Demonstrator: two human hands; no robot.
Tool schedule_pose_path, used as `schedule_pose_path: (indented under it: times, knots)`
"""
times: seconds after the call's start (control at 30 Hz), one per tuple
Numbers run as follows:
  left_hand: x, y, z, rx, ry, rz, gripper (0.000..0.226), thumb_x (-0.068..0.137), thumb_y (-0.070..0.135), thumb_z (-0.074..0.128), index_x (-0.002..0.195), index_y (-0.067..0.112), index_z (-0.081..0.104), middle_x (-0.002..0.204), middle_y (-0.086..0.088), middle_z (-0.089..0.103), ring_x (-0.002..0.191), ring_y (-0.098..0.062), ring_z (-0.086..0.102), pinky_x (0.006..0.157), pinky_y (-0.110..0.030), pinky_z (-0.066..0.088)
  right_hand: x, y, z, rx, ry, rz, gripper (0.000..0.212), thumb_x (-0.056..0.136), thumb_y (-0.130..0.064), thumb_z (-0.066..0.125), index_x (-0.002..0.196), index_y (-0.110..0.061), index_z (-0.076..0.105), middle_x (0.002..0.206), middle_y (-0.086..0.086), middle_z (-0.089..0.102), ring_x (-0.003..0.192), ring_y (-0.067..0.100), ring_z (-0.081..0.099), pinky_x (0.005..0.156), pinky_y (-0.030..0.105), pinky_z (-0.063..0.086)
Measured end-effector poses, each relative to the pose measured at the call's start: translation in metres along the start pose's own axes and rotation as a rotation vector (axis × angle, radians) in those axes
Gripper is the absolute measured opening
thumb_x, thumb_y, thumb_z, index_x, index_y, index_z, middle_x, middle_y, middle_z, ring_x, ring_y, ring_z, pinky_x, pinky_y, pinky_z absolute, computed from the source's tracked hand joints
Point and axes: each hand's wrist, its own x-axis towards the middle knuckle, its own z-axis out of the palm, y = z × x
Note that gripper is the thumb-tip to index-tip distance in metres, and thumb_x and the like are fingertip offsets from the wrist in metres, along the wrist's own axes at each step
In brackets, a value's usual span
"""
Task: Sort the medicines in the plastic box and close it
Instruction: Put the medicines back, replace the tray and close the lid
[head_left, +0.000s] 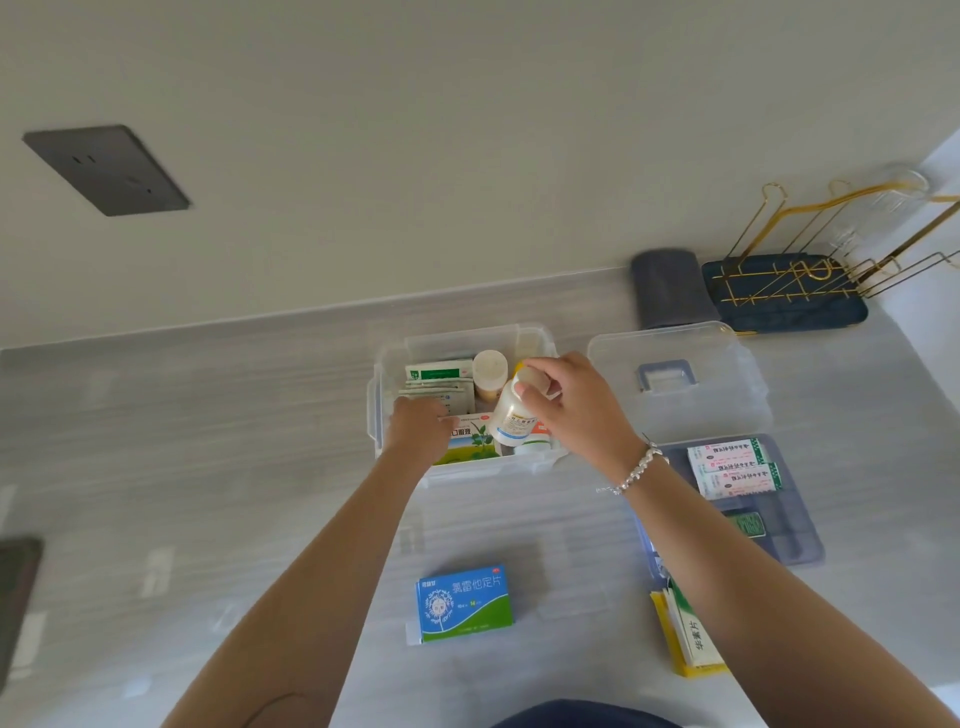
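Note:
A clear plastic box (462, 335) stands open on the grey counter, holding sachets, a green-and-white carton (470, 441) and a pale-capped bottle (490, 370). My right hand (571, 400) grips the cap of a white medicine bottle (511, 423) tilted over the box's right half. My left hand (418, 428) reaches into the box's left side, fingers pressed on the sachets and carton. The clear lid (680, 379) lies to the right of the box. A blue tray (743, 499) with sachet packs sits in front of the lid.
A blue-and-green medicine carton (464, 603) lies on the counter near me. Yellow and white packets (685, 639) lie at the right under my forearm. A gold wire rack on a dark mat (789, 291) and a rolled grey cloth (670, 288) stand at the back right.

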Motion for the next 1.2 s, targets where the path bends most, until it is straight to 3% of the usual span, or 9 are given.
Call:
schedule_pose_path:
  times: [0.2, 0.33, 0.47, 0.53, 0.67, 0.83, 1.0, 1.1, 1.2]
  knots:
    - [0.011, -0.001, -0.001, 0.093, -0.048, 0.027, 0.032, 0.086, 0.017, 0.062, 0.117, 0.012, 0.065, 0.125, -0.01, 0.06, 0.112, -0.026, 0.055, 0.095, -0.033, 0.05, 0.002, 0.002, 0.006, -0.061, -0.029, 0.02, 0.038, 0.084, -0.028, 0.061, 0.118, -0.011, 0.06, 0.105, 0.012, 0.055, 0.091, 0.025, 0.058, 0.084, 0.032, 0.047]
    - [0.018, 0.006, -0.004, 0.11, -0.101, 0.093, 0.027, 0.084, 0.031, 0.064, 0.106, 0.017, 0.071, 0.114, -0.004, 0.069, 0.107, -0.023, 0.059, 0.093, -0.033, 0.047, 0.003, 0.004, 0.006, -0.061, 0.021, 0.043, 0.037, 0.084, -0.026, 0.061, 0.118, -0.011, 0.06, 0.106, 0.013, 0.055, 0.091, 0.025, 0.059, 0.082, 0.031, 0.047]
    - [0.02, 0.016, 0.001, 0.179, -0.114, 0.155, 0.033, 0.084, 0.045, 0.059, 0.11, 0.027, 0.069, 0.116, 0.004, 0.068, 0.112, -0.021, 0.057, 0.094, -0.034, 0.041, 0.001, 0.008, 0.004, -0.056, 0.037, 0.065, 0.038, 0.084, -0.026, 0.061, 0.119, -0.011, 0.059, 0.106, 0.012, 0.055, 0.09, 0.024, 0.059, 0.082, 0.03, 0.047]
    - [0.02, 0.019, 0.008, 0.115, -0.134, 0.176, 0.03, 0.083, 0.042, 0.06, 0.108, 0.027, 0.07, 0.112, 0.003, 0.07, 0.107, -0.02, 0.061, 0.089, -0.032, 0.043, 0.0, 0.011, 0.004, -0.052, 0.033, 0.069, 0.039, 0.084, -0.027, 0.061, 0.12, -0.011, 0.059, 0.106, 0.011, 0.055, 0.089, 0.023, 0.059, 0.082, 0.029, 0.047]
    - [0.02, 0.025, 0.018, -0.003, -0.169, 0.118, 0.033, 0.073, 0.043, 0.07, 0.103, 0.03, 0.071, 0.111, 0.008, 0.068, 0.106, -0.021, 0.059, 0.095, -0.04, 0.044, -0.001, 0.013, 0.003, -0.038, 0.024, 0.068, 0.039, 0.084, -0.026, 0.062, 0.12, -0.011, 0.059, 0.104, 0.011, 0.054, 0.086, 0.02, 0.057, 0.08, 0.025, 0.044]
    - [0.026, 0.022, 0.017, -0.044, -0.176, 0.135, 0.032, 0.071, 0.03, 0.075, 0.102, 0.021, 0.072, 0.111, 0.001, 0.07, 0.106, -0.023, 0.06, 0.093, -0.038, 0.047, -0.001, 0.017, 0.004, -0.036, 0.015, 0.052, 0.036, 0.084, -0.024, 0.063, 0.117, -0.01, 0.061, 0.094, 0.004, 0.049, 0.079, 0.014, 0.051, 0.075, 0.02, 0.041]
    - [0.032, 0.013, 0.006, 0.011, -0.217, 0.196, 0.035, 0.075, 0.018, 0.074, 0.109, 0.015, 0.071, 0.117, -0.004, 0.069, 0.109, -0.023, 0.059, 0.093, -0.031, 0.043, 0.0, 0.017, 0.005, -0.042, -0.006, 0.034, 0.037, 0.084, -0.023, 0.063, 0.118, -0.009, 0.06, 0.1, 0.011, 0.054, 0.085, 0.023, 0.057, 0.08, 0.032, 0.049]
    - [0.03, 0.012, 0.003, 0.045, -0.233, 0.222, 0.029, 0.082, 0.017, 0.066, 0.111, 0.015, 0.07, 0.12, -0.004, 0.067, 0.112, -0.024, 0.057, 0.097, -0.032, 0.043, 0.0, 0.018, 0.006, -0.074, -0.026, 0.029, 0.037, 0.084, -0.024, 0.062, 0.117, -0.009, 0.06, 0.102, 0.01, 0.054, 0.089, 0.022, 0.056, 0.08, 0.029, 0.048]
    - [0.025, 0.012, -0.002, 0.055, -0.241, 0.229, 0.024, 0.09, 0.019, 0.053, 0.107, 0.01, 0.067, 0.112, -0.009, 0.067, 0.111, -0.029, 0.059, 0.087, -0.031, 0.044, 0.002, 0.017, 0.009, -0.065, -0.003, 0.047, 0.033, 0.084, -0.024, 0.062, 0.113, -0.009, 0.061, 0.102, 0.01, 0.055, 0.089, 0.022, 0.057, 0.078, 0.023, 0.043]
